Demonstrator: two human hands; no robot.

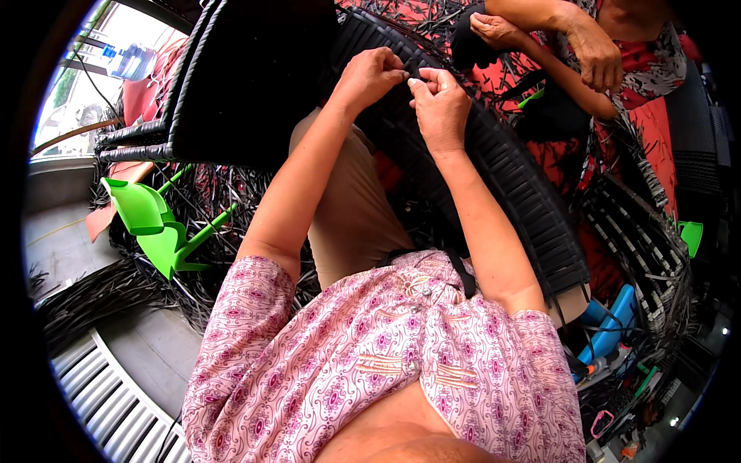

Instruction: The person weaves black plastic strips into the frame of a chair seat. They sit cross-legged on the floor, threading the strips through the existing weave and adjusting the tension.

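Note:
Close together over a black woven wicker piece [513, 189], my left hand [372, 76] and my right hand [443, 112] both have thumb and fingertips pinched. Their fingertips almost meet above its far end. Whatever lies between them is too small and dark to make out. The wicker piece runs from beneath my hands down along my right forearm, its flat black strips woven tightly. Beside my left hand stands a large black panel [255, 85] with rope-like wound edges.
Loose black strips [231, 181] cover much of the floor and red cloth. Green plastic dustpans [143, 208] stand left, near a white slatted piece [116, 401] and a clear bottle [131, 62]. A co-worker's hands [594, 58] are at upper right; a blue plastic object [610, 324] lies lower right.

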